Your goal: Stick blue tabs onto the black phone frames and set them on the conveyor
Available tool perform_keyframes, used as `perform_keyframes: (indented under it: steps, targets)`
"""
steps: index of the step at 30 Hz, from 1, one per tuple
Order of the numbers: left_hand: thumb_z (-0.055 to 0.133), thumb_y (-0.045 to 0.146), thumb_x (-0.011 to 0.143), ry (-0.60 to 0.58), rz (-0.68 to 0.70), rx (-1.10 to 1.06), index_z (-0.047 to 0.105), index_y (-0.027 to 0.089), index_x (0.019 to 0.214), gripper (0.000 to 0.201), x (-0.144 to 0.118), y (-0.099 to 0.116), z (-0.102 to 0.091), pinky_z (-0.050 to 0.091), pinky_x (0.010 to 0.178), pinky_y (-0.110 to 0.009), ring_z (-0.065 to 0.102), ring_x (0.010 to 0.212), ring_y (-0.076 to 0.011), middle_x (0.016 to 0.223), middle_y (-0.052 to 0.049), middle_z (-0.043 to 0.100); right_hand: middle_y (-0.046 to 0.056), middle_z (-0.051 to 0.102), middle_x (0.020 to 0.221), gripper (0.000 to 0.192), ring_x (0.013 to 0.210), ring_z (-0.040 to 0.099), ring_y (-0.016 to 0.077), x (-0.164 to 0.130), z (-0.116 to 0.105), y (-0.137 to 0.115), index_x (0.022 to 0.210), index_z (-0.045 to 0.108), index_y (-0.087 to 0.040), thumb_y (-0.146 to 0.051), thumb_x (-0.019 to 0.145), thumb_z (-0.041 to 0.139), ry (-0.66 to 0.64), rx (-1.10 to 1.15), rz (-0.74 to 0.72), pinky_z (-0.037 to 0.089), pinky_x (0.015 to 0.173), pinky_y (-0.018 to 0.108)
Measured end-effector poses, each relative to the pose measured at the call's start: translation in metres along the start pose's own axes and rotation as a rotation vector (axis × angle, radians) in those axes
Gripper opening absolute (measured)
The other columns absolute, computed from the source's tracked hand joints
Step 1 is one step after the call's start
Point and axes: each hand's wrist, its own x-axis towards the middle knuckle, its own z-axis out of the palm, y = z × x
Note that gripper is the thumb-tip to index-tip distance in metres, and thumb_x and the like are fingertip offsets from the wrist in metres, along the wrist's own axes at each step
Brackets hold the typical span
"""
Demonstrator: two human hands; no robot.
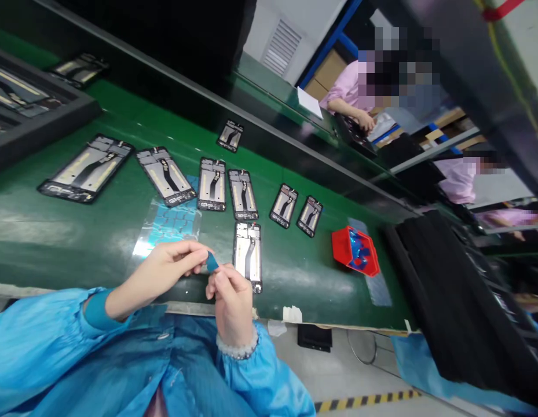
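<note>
A small blue film piece is held up between two bare hands, above the near part of a green bench; its longer axis slants from the left fingertips down and rightward to the right ones; the left hand pinches its upper end between thumb and finger; the right hand has thumb and finger closed at its lower end, the other fingers curled in.

Just beside and beyond the right hand, the nearer of the two, lies a phone assembly; it is to the right of the film piece, its long axis running almost straight away from the wearer, its near end partly hidden by that hand; beyond the left hand lies a clear sheet of blue film pieces.

Farther out, six more phone assemblies form an uneven row, with another behind; a red bin holding blue scraps stands well to the right; across the bench, a co-worker in pink handles a dark object.
</note>
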Motion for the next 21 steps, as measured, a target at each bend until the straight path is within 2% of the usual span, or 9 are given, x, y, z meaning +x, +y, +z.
perform_keyframes:
  steps: [2,4,7,9,12,15,18,20,21]
  targets:
    - [0.063,0.05,0.075,-0.051,0.052,0.037,0.069,0.019,0.105,0.043,0.004,0.004,-0.002,0.05,0.057,-0.025,0.056,0.061,-0.0134,0.08,-0.003,0.068,-0.002,0.048,0.062,0.028,0.057,0.048,0.0113,-0.001,-0.014,-0.001,0.077,0.067,-0.018,-0.044,0.082,0.058,0.082,-0.232,-0.155,0.042,0.057,0.027]
    - [0.061,0.056,0.074,-0.062,0.05,0.046,0.053,0.018,0.131,0.069,0.013,0.007,-0.007,0.051,0.056,-0.026,0.057,0.062,-0.0138,0.094,-0.006,0.068,0.005,0.059,0.082,0.035,0.078,0.056,0.0178,0.0,-0.032,-0.002,0.1,0.065,-0.018,-0.047,0.083,0.056,0.185,-0.595,-0.307,0.048,0.074,0.035]
    - [0.056,0.062,0.075,-0.097,-0.075,0.103,0.052,0.013,0.13,0.074,0.031,0.007,-0.011,0.053,0.059,-0.03,0.061,0.063,-0.016,0.092,-0.009,0.07,0.022,0.05,0.125,0.081,0.117,0.043,0.0335,0.004,-0.055,0.001,0.137,0.039,-0.01,-0.052,0.073,0.066,0.28,-1.121,-0.411,0.037,0.097,0.055]
    - [0.057,0.061,0.074,-0.154,-0.184,0.076,0.058,0.011,0.123,0.07,0.041,0.004,-0.007,0.055,0.067,-0.034,0.066,0.071,-0.0199,0.091,-0.011,0.071,0.027,0.044,0.131,0.094,0.122,0.038,0.0376,0.005,-0.061,0.008,0.145,0.02,-0.005,-0.046,0.074,0.066,0.291,-1.286,-0.392,0.034,0.098,0.059]
    - [0.061,0.054,0.076,-0.186,-0.26,-0.027,0.053,0.01,0.127,0.069,0.046,-0.003,0.007,0.055,0.08,-0.035,0.068,0.089,-0.0237,0.098,-0.013,0.071,0.025,0.046,0.129,0.093,0.118,0.043,0.0347,-0.005,-0.055,0.018,0.148,0.004,-0.008,-0.029,0.077,0.06,0.299,-1.281,-0.354,0.039,0.096,0.057]
    - [0.062,0.046,0.078,-0.102,-0.162,-0.011,0.044,0.013,0.136,0.069,0.043,-0.01,0.021,0.056,0.079,-0.034,0.068,0.09,-0.0233,0.099,-0.01,0.071,0.02,0.045,0.132,0.096,0.121,0.043,0.031,-0.023,-0.044,0.019,0.149,0.001,-0.015,-0.024,0.075,0.062,0.209,-1.143,-0.374,0.041,0.097,0.053]
    - [0.058,0.041,0.082,-0.043,-0.034,0.003,0.041,0.016,0.138,0.064,0.04,-0.015,0.026,0.057,0.073,-0.033,0.068,0.087,-0.0224,0.095,-0.006,0.071,0.016,0.05,0.13,0.068,0.122,0.046,0.0259,-0.026,-0.042,0.01,0.139,0.034,-0.019,-0.028,0.078,0.063,0.206,-0.911,-0.427,0.041,0.1,0.048]
    - [0.057,0.041,0.082,-0.08,-0.001,-0.014,0.041,0.016,0.138,0.064,0.04,-0.016,0.026,0.057,0.076,-0.033,0.067,0.092,-0.0227,0.098,-0.006,0.07,0.014,0.054,0.127,0.028,0.119,0.051,0.024,-0.014,-0.044,0.001,0.107,0.061,-0.018,-0.03,0.082,0.06,0.292,-0.75,-0.369,0.043,0.099,0.044]
    - [0.058,0.04,0.082,-0.114,0.0,-0.029,0.04,0.015,0.14,0.065,0.04,-0.016,0.025,0.057,0.079,-0.033,0.066,0.096,-0.0231,0.102,-0.007,0.07,0.013,0.056,0.125,0.016,0.118,0.054,0.0236,-0.005,-0.045,-0.003,0.09,0.065,-0.018,-0.031,0.083,0.058,0.326,-0.69,-0.311,0.044,0.098,0.043]
